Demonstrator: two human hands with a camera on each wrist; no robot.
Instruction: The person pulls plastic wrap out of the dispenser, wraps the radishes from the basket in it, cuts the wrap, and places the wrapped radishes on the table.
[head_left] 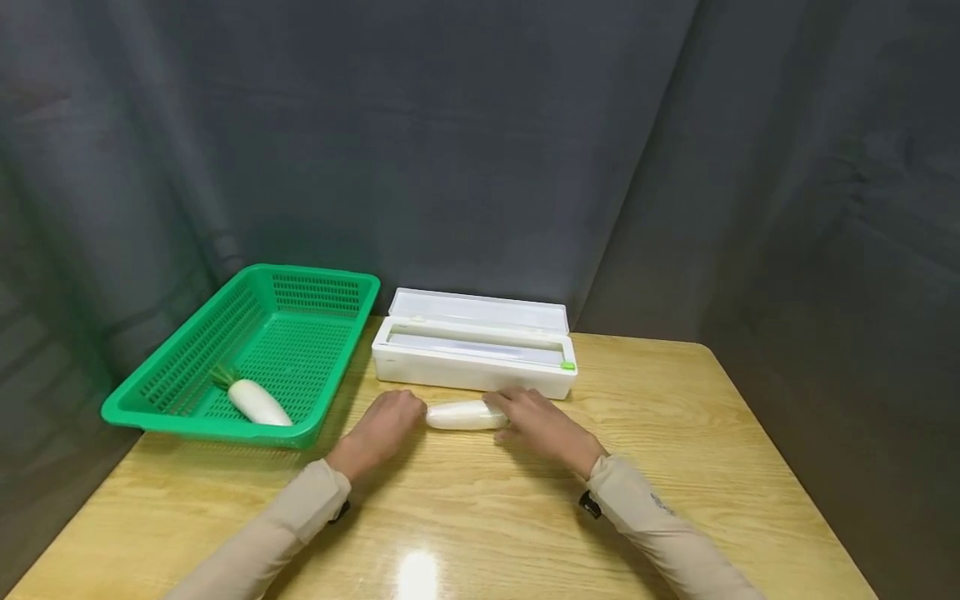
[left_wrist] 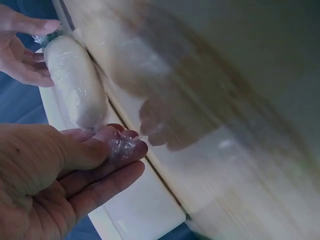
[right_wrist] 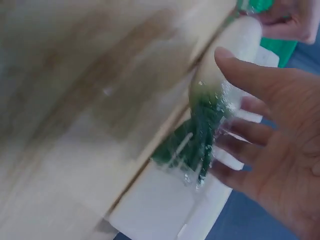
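1. Pale sleeves (head_left: 288, 510) stretch toward the white box (head_left: 468, 368) from its near side.
2. Wrapped radish (head_left: 463, 415): just in front of the box, lying level between the hands.
3. Left hand (head_left: 381, 429): thumb and fingers pinch crumpled plastic wrap (left_wrist: 122, 148) at the radish's bare end.
4. Right hand (head_left: 536, 425): thumb and fingers hold the leafy end from opposite sides.
5. Box lid (head_left: 480, 310): raised, along the box's far edge.
6. Green basket (head_left: 202, 427): left of the box, a second radish (head_left: 258, 403) inside.
7. Wooden table (head_left: 465, 517): beneath the box, grained and glossy, bright glare well in front of it.
8. Dark curtains (head_left: 480, 167): behind the box and along both sides.
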